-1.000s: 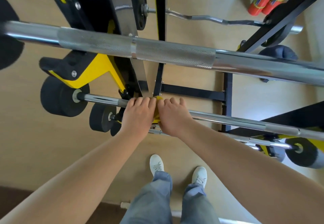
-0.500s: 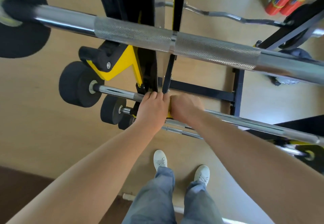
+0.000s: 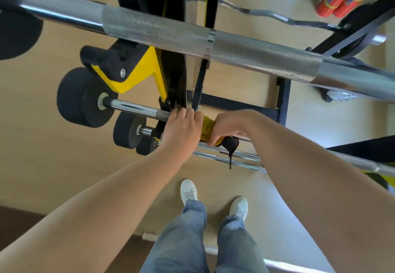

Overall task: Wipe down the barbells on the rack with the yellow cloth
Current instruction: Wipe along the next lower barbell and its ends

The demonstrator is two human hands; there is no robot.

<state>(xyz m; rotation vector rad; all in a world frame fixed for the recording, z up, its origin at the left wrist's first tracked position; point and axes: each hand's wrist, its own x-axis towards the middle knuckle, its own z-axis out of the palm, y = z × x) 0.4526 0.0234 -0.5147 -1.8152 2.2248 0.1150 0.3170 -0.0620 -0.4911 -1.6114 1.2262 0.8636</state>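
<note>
Head view: the right hand (image 3: 230,126) grips the yellow cloth (image 3: 207,127) wrapped round the second barbell (image 3: 132,108). The left hand (image 3: 181,127) curls over the same bar, just beside the rack upright (image 3: 174,84). A leftward stroke risks pinching fingers against the upright, and the dark tail (image 3: 230,146) may snag the lower barbells (image 3: 239,159); open room lies rightward along the shaft

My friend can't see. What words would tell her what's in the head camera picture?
From above, a person's right hand grips a yellow cloth around a thin barbell on a black-and-yellow rack, the left hand gripping the bar beside it. A thicker barbell crosses above it; white shoes stand on the floor.
</note>
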